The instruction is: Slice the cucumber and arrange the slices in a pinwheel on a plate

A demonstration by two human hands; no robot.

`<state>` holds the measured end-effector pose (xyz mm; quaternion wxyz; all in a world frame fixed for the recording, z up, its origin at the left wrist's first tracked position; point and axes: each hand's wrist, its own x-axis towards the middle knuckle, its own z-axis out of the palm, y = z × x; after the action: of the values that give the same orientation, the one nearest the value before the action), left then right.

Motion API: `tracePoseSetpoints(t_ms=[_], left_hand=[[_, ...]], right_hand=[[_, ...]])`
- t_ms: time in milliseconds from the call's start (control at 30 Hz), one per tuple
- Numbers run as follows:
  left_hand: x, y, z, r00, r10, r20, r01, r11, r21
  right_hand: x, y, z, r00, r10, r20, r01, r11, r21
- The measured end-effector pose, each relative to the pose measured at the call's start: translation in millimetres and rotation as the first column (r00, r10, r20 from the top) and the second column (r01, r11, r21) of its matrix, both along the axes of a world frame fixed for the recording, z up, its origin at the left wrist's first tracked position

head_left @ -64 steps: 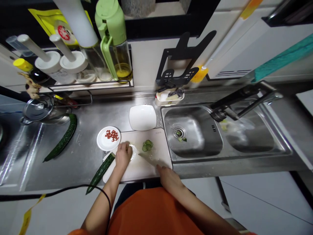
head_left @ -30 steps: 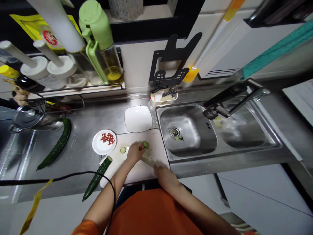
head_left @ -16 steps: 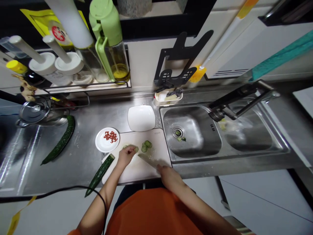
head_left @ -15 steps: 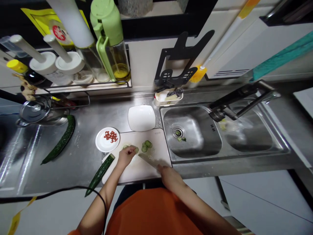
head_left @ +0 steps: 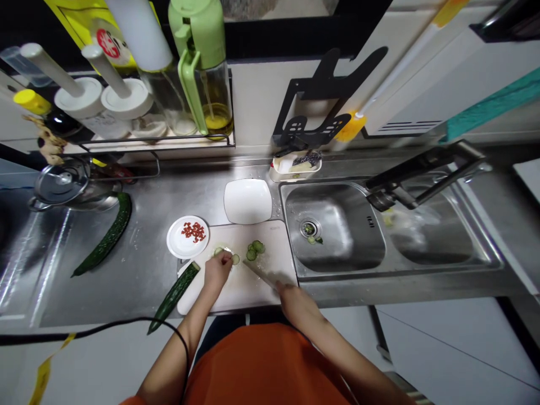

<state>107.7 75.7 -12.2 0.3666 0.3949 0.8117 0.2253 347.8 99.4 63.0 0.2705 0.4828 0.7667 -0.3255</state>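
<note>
On the white cutting board [head_left: 236,295], my left hand [head_left: 217,269] is closed in a pinch. A round cucumber slice [head_left: 235,259] lies at its fingertips, and more pale green slices [head_left: 218,251] show partly behind the fingers. Whatever the pinch holds is hidden. My right hand [head_left: 295,302] grips a kitchen knife [head_left: 258,272] by the handle, its blade low over the board and pointing up-left. Beyond the blade sits a small pile of cucumber slices [head_left: 255,250]. A cut length of cucumber [head_left: 174,297] rests across the board's left edge.
A plate of chopped red bits [head_left: 177,241] and a white square dish [head_left: 248,188] border the board. A whole cucumber [head_left: 107,242] lies left, near a steel pot [head_left: 63,183]. At right is the sink [head_left: 337,247] with its faucet [head_left: 405,180]. A black cable [head_left: 105,326] crosses front left.
My left fingertips have drawn slightly left, leaving the slice beside them more exposed. The knife blade has tilted and looks narrower. The whole view has shifted a little.
</note>
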Motion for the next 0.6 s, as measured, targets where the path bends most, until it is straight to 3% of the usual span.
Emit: tracePoseSetpoints(t_ms=[133,367,600], left_hand=[[4,-3,-1.8,0.999,0.052,-0.015,-0.052,0.999,0.005],[7,-6,-4.7,0.994,0.028,-0.105,-0.027,1.000,0.009],[7,-5,-2.4,0.991,0.021,-0.130,-0.024,1.000,-0.017]], right_hand=[[-10,-1,3.2,1.000,0.000,0.001,0.000,1.000,0.006],[-35,-6,7.0,1.000,0.013,0.008,-0.013,0.999,0.041],[-42,-7,8.5,1.000,0.000,0.030,-0.002,0.999,0.054]])
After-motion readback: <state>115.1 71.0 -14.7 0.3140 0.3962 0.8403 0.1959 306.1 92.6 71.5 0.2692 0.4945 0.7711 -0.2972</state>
